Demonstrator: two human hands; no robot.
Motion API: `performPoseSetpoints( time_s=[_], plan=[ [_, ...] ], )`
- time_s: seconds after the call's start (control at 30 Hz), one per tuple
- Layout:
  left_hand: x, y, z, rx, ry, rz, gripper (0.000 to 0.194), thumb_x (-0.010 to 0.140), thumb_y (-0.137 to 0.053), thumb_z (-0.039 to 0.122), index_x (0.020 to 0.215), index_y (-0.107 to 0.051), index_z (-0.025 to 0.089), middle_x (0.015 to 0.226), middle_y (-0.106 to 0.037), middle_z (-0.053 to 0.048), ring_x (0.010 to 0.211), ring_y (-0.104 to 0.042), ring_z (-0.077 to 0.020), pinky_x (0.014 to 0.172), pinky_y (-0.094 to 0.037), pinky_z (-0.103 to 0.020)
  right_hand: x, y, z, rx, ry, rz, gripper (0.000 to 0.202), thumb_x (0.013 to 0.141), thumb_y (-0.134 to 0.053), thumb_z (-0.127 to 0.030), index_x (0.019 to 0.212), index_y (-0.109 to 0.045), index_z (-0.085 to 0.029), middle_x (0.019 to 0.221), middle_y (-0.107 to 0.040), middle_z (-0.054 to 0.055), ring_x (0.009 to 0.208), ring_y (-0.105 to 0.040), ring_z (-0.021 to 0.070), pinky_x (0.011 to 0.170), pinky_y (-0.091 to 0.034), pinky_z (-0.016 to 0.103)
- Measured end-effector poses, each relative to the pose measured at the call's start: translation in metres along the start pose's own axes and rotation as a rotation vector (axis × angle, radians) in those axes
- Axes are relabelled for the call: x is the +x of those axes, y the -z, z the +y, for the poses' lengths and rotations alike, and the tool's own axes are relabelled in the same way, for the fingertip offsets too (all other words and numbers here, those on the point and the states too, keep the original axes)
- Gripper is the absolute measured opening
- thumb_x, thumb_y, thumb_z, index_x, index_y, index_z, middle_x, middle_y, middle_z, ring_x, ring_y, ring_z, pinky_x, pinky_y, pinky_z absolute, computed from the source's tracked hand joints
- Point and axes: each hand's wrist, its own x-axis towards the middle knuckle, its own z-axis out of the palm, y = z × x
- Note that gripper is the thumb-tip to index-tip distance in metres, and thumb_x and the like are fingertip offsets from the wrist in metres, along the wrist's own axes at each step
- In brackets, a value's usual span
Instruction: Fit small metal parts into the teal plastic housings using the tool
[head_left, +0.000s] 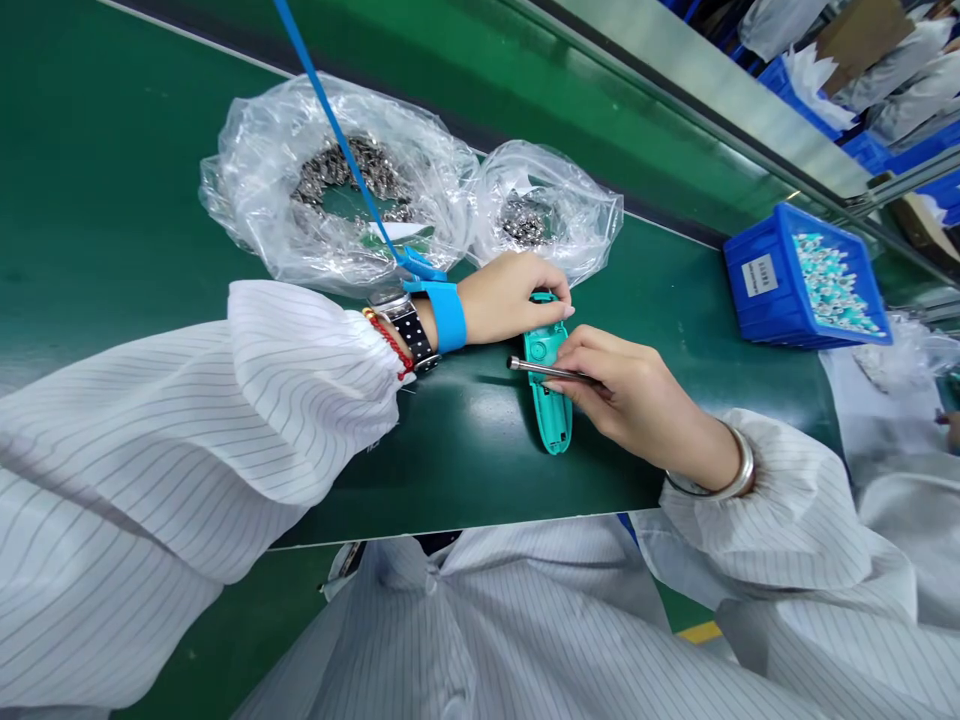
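We have the teal plastic housing [551, 390] lying flat on the green mat [112, 200] near the middle of the bench, our left hand [514, 295] closed over its far end to pin it down. Our right hand [630, 395] has its fingers pinched together on a slim metal tool [547, 370] laid across the housing's upper part. The work looks to us only partly done: the housing is still open under the tool, and the two clear bags of small metal parts [337, 180] beyond our left wrist remain well stocked, as does the blue bin [757, 290] at far right.
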Motion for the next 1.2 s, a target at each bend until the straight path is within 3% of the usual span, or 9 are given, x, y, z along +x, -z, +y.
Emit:
performPoseSetpoints(
  time_s=[0.17, 0.27, 0.47, 0.57, 0.67, 0.8, 0.9, 1.03, 1.2],
  plan=[
    [0.000, 0.000, -0.002, -0.003, -0.005, -0.007, 0.020, 0.082, -0.054, 0.027, 0.083, -0.069, 0.015, 0.084, -0.068, -0.002, 0.086, -0.060, -0.0154, 0.081, -0.044, -0.027, -0.002, 0.001, -0.003, -0.026, -0.037, -0.051, 0.012, 0.094, -0.052, -0.022, 0.089, -0.062, -0.018, 0.084, -0.057, 0.003, 0.069, -0.052, 0.0120, 0.060, -0.040, 0.027],
    [0.000, 0.000, -0.003, 0.002, -0.015, -0.012, 0.021, 0.082, -0.053, 0.027, 0.083, -0.069, 0.015, 0.083, -0.068, -0.001, 0.086, -0.060, -0.0154, 0.081, -0.044, -0.027, 0.001, 0.009, -0.009, 0.022, -0.068, 0.022, 0.010, 0.091, -0.058, -0.027, 0.091, -0.065, -0.020, 0.077, -0.058, 0.002, 0.067, -0.054, 0.0129, 0.059, -0.040, 0.028],
    [0.000, 0.002, 0.000, 0.016, -0.033, -0.030, 0.022, 0.083, -0.052, 0.031, 0.079, -0.068, 0.015, 0.078, -0.065, -0.002, 0.079, -0.059, -0.0150, 0.077, -0.043, -0.027, 0.020, 0.032, -0.042, 0.487, -0.254, 0.873, 0.037, 0.098, -0.038, -0.041, 0.070, -0.055, -0.023, 0.060, -0.035, -0.002, 0.043, -0.029, 0.0078, 0.041, -0.022, 0.028],
    [-0.002, 0.002, 0.004, 0.057, -0.016, -0.015, 0.026, 0.085, -0.049, 0.034, 0.077, -0.065, 0.015, 0.073, -0.063, -0.001, 0.076, -0.056, -0.0146, 0.075, -0.042, -0.027, 0.033, 0.026, -0.060, 0.612, -0.283, 1.011, 0.056, 0.094, -0.014, -0.061, 0.073, -0.052, -0.025, 0.060, -0.026, -0.002, 0.041, -0.022, 0.0053, 0.037, -0.018, 0.025],
    [-0.004, 0.000, 0.007, 0.103, 0.002, 0.006, 0.027, 0.086, -0.048, 0.036, 0.078, -0.063, 0.016, 0.070, -0.060, -0.001, 0.075, -0.055, -0.0147, 0.073, -0.040, -0.027, 0.042, 0.006, -0.069, 0.394, -0.330, 1.088, 0.064, 0.089, -0.005, -0.065, 0.077, -0.054, -0.025, 0.059, -0.021, -0.002, 0.040, -0.019, 0.0063, 0.034, -0.020, 0.024],
    [-0.006, -0.003, 0.007, 0.142, 0.004, 0.001, 0.025, 0.087, -0.047, 0.038, 0.082, -0.062, 0.018, 0.067, -0.058, -0.001, 0.076, -0.056, -0.0154, 0.071, -0.038, -0.026, 0.043, -0.016, -0.063, 0.102, -0.399, 1.025, 0.064, 0.090, -0.009, -0.065, 0.089, -0.060, -0.026, 0.062, -0.029, 0.000, 0.043, -0.031, 0.0089, 0.036, -0.031, 0.026],
    [-0.005, -0.003, 0.008, 0.174, 0.009, -0.004, 0.024, 0.088, -0.047, 0.036, 0.083, -0.062, 0.018, 0.068, -0.058, -0.001, 0.075, -0.055, -0.0157, 0.069, -0.036, -0.026, 0.035, -0.025, -0.048, 0.016, -0.359, 0.772, 0.055, 0.090, -0.022, -0.065, 0.088, -0.063, -0.028, 0.066, -0.041, 0.003, 0.055, -0.049, 0.0127, 0.043, -0.040, 0.028],
    [-0.004, -0.002, 0.014, 0.240, 0.054, -0.033, 0.024, 0.091, -0.046, 0.035, 0.082, -0.061, 0.018, 0.070, -0.059, -0.001, 0.066, -0.048, -0.0134, 0.064, -0.031, -0.027, 0.023, -0.034, -0.031, -0.062, -0.231, 0.475, 0.044, 0.086, -0.041, -0.066, 0.086, -0.064, -0.029, 0.064, -0.041, 0.003, 0.061, -0.056, 0.0155, 0.044, -0.042, 0.029],
    [-0.005, -0.001, 0.019, 0.271, 0.069, -0.053, 0.024, 0.092, -0.045, 0.034, 0.082, -0.060, 0.019, 0.073, -0.060, -0.001, 0.064, -0.042, -0.0121, 0.062, -0.028, -0.027, 0.032, -0.033, -0.043, -0.103, -0.317, 0.646, 0.042, 0.087, -0.041, -0.065, 0.093, -0.063, -0.029, 0.064, -0.040, 0.002, 0.060, -0.056, 0.0167, 0.044, -0.043, 0.029]
  ],
)
